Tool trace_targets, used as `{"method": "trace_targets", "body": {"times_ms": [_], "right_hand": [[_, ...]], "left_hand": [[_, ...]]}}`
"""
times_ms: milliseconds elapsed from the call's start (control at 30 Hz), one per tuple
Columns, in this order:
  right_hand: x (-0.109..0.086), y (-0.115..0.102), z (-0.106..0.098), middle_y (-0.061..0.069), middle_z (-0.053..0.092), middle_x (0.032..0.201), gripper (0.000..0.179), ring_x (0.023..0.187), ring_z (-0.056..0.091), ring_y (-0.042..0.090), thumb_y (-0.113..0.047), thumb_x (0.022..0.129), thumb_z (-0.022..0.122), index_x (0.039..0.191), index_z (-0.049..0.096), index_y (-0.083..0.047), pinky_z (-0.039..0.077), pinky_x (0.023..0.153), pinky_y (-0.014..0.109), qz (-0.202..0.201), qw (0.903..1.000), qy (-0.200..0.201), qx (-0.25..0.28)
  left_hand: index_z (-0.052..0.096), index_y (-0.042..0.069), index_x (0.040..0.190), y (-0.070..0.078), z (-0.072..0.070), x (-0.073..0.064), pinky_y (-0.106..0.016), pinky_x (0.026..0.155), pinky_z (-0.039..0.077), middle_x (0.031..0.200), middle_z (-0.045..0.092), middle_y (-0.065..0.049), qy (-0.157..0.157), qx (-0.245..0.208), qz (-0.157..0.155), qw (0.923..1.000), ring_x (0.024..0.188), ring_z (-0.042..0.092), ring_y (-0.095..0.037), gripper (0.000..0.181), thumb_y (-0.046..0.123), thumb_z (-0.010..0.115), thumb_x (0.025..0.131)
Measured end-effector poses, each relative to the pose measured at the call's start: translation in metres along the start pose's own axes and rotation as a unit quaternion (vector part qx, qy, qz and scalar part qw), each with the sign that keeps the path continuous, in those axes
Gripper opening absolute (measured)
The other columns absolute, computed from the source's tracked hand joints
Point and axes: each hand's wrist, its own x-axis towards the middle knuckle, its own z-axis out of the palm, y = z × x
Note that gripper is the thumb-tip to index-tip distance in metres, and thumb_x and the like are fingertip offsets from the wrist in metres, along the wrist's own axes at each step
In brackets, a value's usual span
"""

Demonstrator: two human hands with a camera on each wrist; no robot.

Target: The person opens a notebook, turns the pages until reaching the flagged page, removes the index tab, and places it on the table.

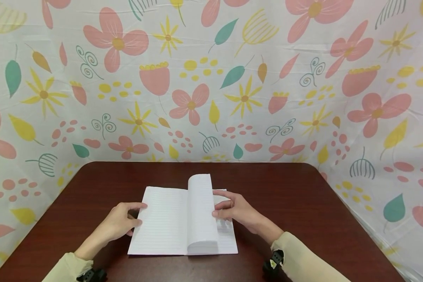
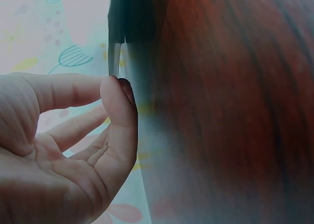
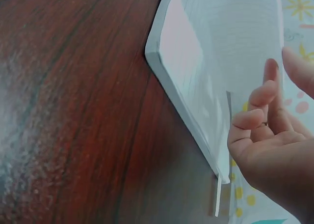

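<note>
An open notebook (image 1: 163, 223) with white lined pages lies on the table. My left hand (image 1: 118, 220) pinches its left edge between thumb and forefinger, and the left wrist view has this hand (image 2: 83, 135) close up. At the right half, a page (image 1: 201, 211) stands lifted and curves over beside the middle fold. My right hand (image 1: 240, 211) holds that page by its outer edge. The right wrist view has the thumb and forefinger of this hand (image 3: 274, 130) on either side of the edge, its other fingers curled. Part of the right half is hidden behind the hand.
The dark brown table (image 1: 289, 188) has rounded far corners. A floral curtain (image 1: 194, 78) hangs behind and along both sides. From a corner of the notebook, a thin white strip (image 3: 218, 197) sticks out. A black strap device (image 1: 275, 261) sits on each wrist.
</note>
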Motion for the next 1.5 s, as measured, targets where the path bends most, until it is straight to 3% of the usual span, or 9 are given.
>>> {"method": "trace_targets", "body": {"times_ms": [433, 933, 1133, 1267, 1500], "right_hand": [[0.000, -0.016, 0.011, 0.008, 0.072, 0.092, 0.076, 0.064, 0.047, 0.014, -0.010, 0.092, 0.081, 0.158, 0.044, -0.004, 0.040, 0.065, 0.027, -0.039, 0.9989, -0.006, 0.025], [0.015, -0.030, 0.033, 0.008, 0.077, 0.098, 0.070, 0.080, 0.058, 0.015, -0.013, 0.093, 0.082, 0.156, 0.050, -0.011, 0.040, 0.066, 0.027, -0.058, 0.9979, -0.025, 0.012], [0.020, -0.030, 0.044, 0.006, 0.077, 0.098, 0.073, 0.091, 0.066, 0.015, -0.014, 0.094, 0.082, 0.158, 0.047, -0.009, 0.047, 0.080, 0.032, -0.059, 0.9974, -0.040, 0.001], [0.023, -0.031, 0.051, 0.007, 0.078, 0.097, 0.072, 0.094, 0.069, 0.016, -0.012, 0.094, 0.082, 0.157, 0.047, -0.008, 0.049, 0.087, 0.033, -0.065, 0.9970, -0.041, -0.007], [0.031, -0.033, 0.064, 0.007, 0.079, 0.095, 0.072, 0.093, 0.073, 0.017, -0.012, 0.092, 0.083, 0.156, 0.049, -0.007, 0.051, 0.088, 0.032, -0.067, 0.9968, -0.040, -0.017]], "left_hand": [[0.068, 0.000, 0.135, -0.001, 0.000, 0.000, -0.039, 0.057, 0.058, 0.129, 0.064, -0.026, -0.002, -0.003, -0.001, 1.0000, 0.055, 0.065, -0.026, 0.047, -0.007, 0.076, 0.088], [0.068, -0.002, 0.134, -0.002, -0.001, 0.000, -0.038, 0.055, 0.057, 0.106, 0.071, -0.016, -0.005, -0.004, 0.008, 1.0000, 0.051, 0.063, -0.026, 0.047, -0.007, 0.075, 0.087], [0.068, -0.003, 0.134, -0.001, -0.001, -0.001, -0.038, 0.054, 0.057, 0.098, 0.072, -0.012, -0.007, -0.008, 0.013, 0.9999, 0.050, 0.062, -0.026, 0.047, -0.007, 0.074, 0.087], [0.068, -0.003, 0.133, 0.000, -0.001, -0.001, -0.038, 0.054, 0.057, 0.103, 0.071, -0.014, -0.005, -0.010, 0.017, 0.9998, 0.051, 0.062, -0.025, 0.047, -0.007, 0.074, 0.087], [0.068, -0.003, 0.133, -0.001, -0.001, -0.001, -0.038, 0.053, 0.057, 0.114, 0.069, -0.019, -0.002, -0.014, 0.023, 0.9996, 0.051, 0.062, -0.025, 0.047, -0.008, 0.074, 0.086]]}}
